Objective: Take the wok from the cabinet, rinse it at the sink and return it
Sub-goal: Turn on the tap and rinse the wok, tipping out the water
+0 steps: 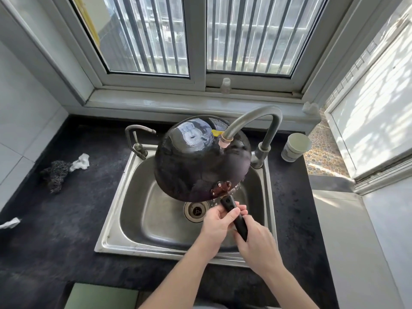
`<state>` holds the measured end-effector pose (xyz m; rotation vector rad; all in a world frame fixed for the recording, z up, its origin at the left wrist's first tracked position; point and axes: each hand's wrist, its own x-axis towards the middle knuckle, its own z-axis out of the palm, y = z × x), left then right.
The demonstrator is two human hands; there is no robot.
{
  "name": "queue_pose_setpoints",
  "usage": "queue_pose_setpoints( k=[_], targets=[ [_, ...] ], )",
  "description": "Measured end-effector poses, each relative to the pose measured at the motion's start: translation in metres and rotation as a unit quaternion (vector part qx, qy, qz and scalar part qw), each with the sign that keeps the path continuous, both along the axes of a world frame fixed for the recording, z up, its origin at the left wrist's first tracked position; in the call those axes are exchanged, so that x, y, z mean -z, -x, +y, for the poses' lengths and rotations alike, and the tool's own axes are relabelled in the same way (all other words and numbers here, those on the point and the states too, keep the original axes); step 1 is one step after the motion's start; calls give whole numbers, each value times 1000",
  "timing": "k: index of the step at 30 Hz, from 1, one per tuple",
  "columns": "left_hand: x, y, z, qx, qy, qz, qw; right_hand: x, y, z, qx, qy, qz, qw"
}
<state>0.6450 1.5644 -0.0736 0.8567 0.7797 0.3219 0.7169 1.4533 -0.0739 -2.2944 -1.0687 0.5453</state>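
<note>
Both hands clamp the black handle [229, 204], the left hand [219, 221] nearer the bowl, the right hand [256, 244] at its end. The wok [200, 163] hangs beyond them, underside up, over the sink [138, 208] beneath the faucet [273, 130]; the handle's long axis points back toward the person.

1. Legible text, brands, numbers, signs: none anywhere in view.
2. White round cup [295, 146], standing on the dark speckled surface [66, 219]: grey printed band low on its wall, lettering too blurred to read.
</note>
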Motion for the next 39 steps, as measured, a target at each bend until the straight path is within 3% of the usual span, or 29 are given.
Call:
queue_pose_setpoints(
  k=[17,39],
  targets=[
    [-3,1,-13,82,-19,21,996,2,11,-23,59,2,13,998],
    [2,-8,-8,82,38,-31,995,-2,10,-18,76,32,-78,994]
  ],
)
